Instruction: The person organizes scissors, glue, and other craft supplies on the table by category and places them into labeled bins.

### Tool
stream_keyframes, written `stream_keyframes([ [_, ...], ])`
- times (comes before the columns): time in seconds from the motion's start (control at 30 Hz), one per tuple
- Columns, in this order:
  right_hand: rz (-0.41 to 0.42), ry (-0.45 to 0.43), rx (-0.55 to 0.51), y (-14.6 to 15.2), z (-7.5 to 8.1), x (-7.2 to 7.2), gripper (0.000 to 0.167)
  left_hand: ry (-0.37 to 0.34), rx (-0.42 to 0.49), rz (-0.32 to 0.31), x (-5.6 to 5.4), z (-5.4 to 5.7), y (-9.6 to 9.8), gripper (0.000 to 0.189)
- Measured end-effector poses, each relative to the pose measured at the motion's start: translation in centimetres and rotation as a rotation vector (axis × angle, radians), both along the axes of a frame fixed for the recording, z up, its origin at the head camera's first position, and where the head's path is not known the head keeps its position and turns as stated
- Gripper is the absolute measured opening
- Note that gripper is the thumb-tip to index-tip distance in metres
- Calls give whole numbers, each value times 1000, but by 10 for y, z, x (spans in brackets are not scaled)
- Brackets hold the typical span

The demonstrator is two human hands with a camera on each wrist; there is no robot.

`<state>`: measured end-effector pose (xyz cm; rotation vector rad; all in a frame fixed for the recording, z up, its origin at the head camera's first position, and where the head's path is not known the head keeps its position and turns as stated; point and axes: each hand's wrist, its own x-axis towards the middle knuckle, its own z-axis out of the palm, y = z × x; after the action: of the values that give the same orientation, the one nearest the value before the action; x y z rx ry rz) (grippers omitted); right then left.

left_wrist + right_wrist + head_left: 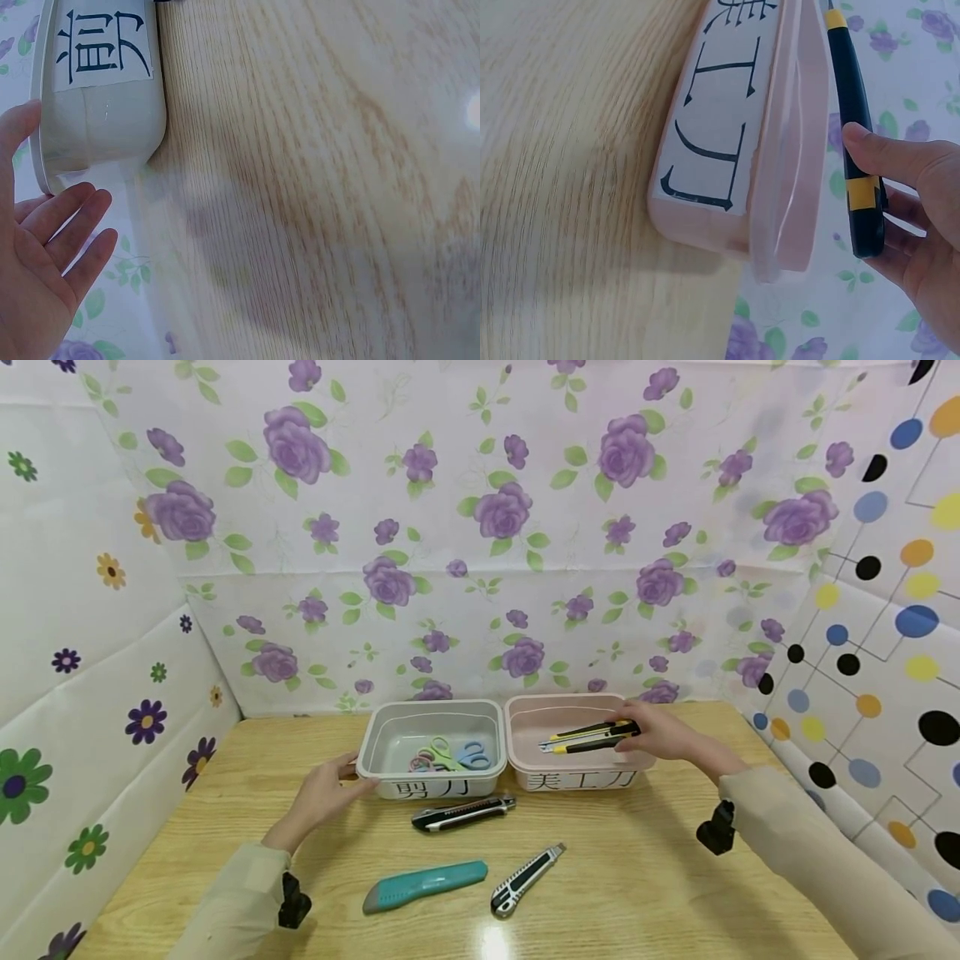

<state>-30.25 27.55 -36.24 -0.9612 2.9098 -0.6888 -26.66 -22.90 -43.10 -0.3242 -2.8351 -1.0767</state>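
Observation:
My right hand (660,733) grips a black-and-yellow utility knife (592,737) over the pink bin (536,714), its metal nose pointing left. In the right wrist view, thumb and fingers pinch the knife (859,150) beside the bin's rim. My left hand (326,797) is at the near left corner of the grey bin (397,735). The left wrist view shows the thumb touching that bin's rim, with the other fingers loosely extended by its end. Several scissors (450,756) with green, blue and pink handles lie inside the grey bin.
On the wooden table (637,877), in front of the bins, lie a black utility knife (463,814), a teal one (427,885) and a silver-and-black one (527,881). Both bins carry labels with black characters. Flowered cloth (480,610) hangs close behind them.

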Motion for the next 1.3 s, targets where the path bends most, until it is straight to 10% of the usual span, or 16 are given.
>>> stream_keyframes([
  [1.3, -36, -10, 70, -10, -52, -38, 37, 11, -10, 3, 2, 0, 1, 73],
])
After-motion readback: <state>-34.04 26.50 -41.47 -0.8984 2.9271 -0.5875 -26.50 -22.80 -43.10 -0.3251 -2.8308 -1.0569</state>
